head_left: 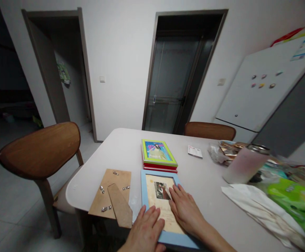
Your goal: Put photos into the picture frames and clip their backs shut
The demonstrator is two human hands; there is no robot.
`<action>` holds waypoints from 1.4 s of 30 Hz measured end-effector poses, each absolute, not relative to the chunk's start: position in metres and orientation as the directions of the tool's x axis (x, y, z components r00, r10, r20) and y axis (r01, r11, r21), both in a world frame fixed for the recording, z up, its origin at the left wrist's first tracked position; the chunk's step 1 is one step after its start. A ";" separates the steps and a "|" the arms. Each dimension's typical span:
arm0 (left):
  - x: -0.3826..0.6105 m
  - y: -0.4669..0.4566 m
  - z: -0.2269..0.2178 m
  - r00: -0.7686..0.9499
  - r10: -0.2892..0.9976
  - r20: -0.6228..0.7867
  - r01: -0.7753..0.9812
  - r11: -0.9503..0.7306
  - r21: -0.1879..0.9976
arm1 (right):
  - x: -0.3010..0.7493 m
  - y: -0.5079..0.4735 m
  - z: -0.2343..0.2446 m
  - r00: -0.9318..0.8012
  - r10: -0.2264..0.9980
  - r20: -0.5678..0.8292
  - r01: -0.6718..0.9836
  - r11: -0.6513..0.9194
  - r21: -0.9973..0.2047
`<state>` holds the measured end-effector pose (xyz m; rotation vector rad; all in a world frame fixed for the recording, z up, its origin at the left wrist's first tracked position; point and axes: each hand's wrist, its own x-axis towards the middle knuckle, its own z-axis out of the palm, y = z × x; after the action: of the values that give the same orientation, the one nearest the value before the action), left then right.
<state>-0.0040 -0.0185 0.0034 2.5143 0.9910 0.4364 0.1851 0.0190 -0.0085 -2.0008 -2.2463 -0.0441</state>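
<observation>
A light-blue picture frame (145,196) lies face up at the near edge of the table, with a cream printed sheet (165,217) inside it bearing a small photo. My left hand (145,227) rests over the frame's lower left side, fingers stretched out onto the sheet. On the right part of the sheet lies my right hand (185,208), its fingers flat and reaching the photo's edge. Left of the frame is a brown backing board (119,175) with metal clips and a stand leg (119,206). It juts over the table's edge.
Beyond the blue frame sits a stack of frames, a green one (171,156) on top. A small white card (194,151) lies farther right. A pink-white bottle (245,164), white cloth (260,203) and green packet (294,199) crowd the right side. Wooden chairs (42,150) flank the table.
</observation>
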 end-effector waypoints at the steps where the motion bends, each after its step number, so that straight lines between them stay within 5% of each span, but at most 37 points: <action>1: -0.003 -0.018 0.003 0.706 0.694 0.143 0.568 -0.675 0.471 | 0.187 0.018 -0.008 -0.099 0.989 0.106 0.991 0.108 -0.075; 6: -0.015 -0.025 0.018 0.731 0.674 0.105 0.561 -0.681 0.470 | 0.189 0.018 0.000 -0.071 0.993 0.089 0.994 0.078 -0.075; 9: -0.051 -0.026 0.024 0.681 0.728 0.081 0.631 -0.639 0.439 | 0.164 0.017 0.016 -0.108 0.983 0.151 0.974 0.135 -0.180; 12: -0.102 -0.019 0.012 0.366 0.917 0.159 0.843 -0.399 0.361 | 0.116 0.011 0.031 -0.264 0.938 0.223 0.880 0.329 -0.342; 15: -0.141 -0.006 -0.008 0.194 0.949 0.249 0.898 -0.274 0.344 | 0.063 0.006 0.034 -0.390 0.895 0.216 0.784 0.445 -0.432; 19: -0.159 0.005 -0.017 0.200 0.925 0.323 0.873 -0.318 0.370 | 0.023 0.007 0.025 -0.390 0.905 0.170 0.794 0.424 -0.435; 25: -0.122 -0.006 -0.002 0.276 0.841 0.465 0.763 -0.486 0.426 | 0.072 -0.007 0.033 -0.363 0.891 0.273 0.665 0.453 -0.594; 32: -0.024 -0.014 0.026 0.526 0.792 0.311 0.630 -0.608 0.484 | 0.183 -0.034 0.029 -0.233 0.958 0.165 0.777 0.286 -0.560; 42: -0.004 -0.007 0.026 0.574 0.815 0.083 0.709 -0.545 0.447 | 0.207 -0.024 -0.004 -0.211 0.949 0.236 0.873 0.291 -0.390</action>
<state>-0.0040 -0.0075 0.0255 2.4437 1.2369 0.3996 0.2072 -0.0236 -0.0043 -1.6305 -2.1412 0.2382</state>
